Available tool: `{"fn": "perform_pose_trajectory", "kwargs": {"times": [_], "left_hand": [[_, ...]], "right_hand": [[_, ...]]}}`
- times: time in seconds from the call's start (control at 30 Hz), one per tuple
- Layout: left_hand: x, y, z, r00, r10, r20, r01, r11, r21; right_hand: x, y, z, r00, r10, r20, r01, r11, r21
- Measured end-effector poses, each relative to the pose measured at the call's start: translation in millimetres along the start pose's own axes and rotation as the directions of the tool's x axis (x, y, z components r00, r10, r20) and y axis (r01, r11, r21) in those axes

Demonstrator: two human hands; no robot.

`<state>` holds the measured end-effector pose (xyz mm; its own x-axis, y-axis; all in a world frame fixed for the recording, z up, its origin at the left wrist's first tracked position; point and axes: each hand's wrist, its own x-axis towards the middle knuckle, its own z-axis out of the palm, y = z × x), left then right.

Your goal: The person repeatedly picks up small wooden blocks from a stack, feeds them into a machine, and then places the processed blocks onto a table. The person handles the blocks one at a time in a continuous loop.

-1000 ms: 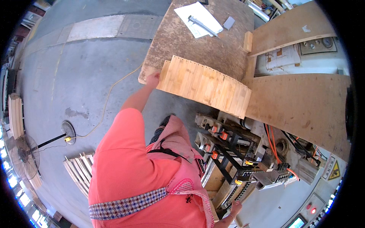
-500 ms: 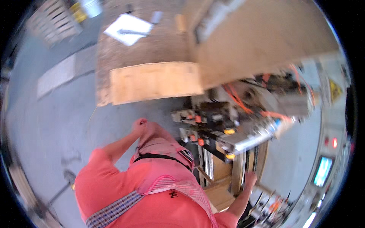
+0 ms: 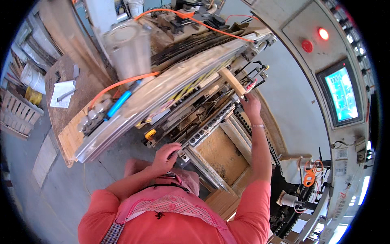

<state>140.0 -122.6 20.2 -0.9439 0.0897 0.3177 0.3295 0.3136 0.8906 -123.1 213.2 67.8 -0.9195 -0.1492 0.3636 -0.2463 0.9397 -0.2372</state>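
Machine: I see the long machine (image 3: 195, 67) filling the middle, from near left to far right.
Desk: the brown desk (image 3: 63, 73) stands at the far left, beyond the machine.
Wood pieces: the pale wood pieces (image 3: 74, 130) lie on the near end of this desk, partly hidden by the machine.
Screen: the lit screen (image 3: 342, 95) is at the right.
Wood strip: the wood strip (image 3: 232, 82) is on the machine, right of the middle.
Right hand: I have the right hand (image 3: 252, 106) at the near end of this strip; whether its fingers pinch it, I cannot tell.
Left hand: I see the left hand (image 3: 165, 156) with fingers bent, beside the near edge of the machine; I cannot tell if it holds something.
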Motion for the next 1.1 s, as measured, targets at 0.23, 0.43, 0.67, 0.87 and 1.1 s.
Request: {"fn": "perform_pose_trajectory", "kwargs": {"times": [0.23,0.43,0.67,0.87,1.1], "left_hand": [[30,-4,50,0.986,-0.077,0.148,0.029,0.952,0.304],[35,-1,55,0.987,-0.117,0.108,0.068,0.923,0.378],[33,-6,52,0.967,-0.196,0.163,0.133,0.933,0.333],[24,-18,45,0.972,-0.209,0.106,0.161,0.924,0.348],[23,-19,45,0.969,-0.236,0.079,0.197,0.920,0.339]], "right_hand": [[79,20,51,0.988,-0.038,0.151,0.049,0.996,-0.069],[95,27,75,0.946,0.058,0.319,-0.029,0.995,-0.096],[91,35,76,0.944,-0.010,0.329,0.033,0.997,-0.063],[89,26,80,0.943,0.047,0.330,-0.002,0.991,-0.134],[90,25,82,0.948,0.049,0.315,-0.010,0.992,-0.124]]}}
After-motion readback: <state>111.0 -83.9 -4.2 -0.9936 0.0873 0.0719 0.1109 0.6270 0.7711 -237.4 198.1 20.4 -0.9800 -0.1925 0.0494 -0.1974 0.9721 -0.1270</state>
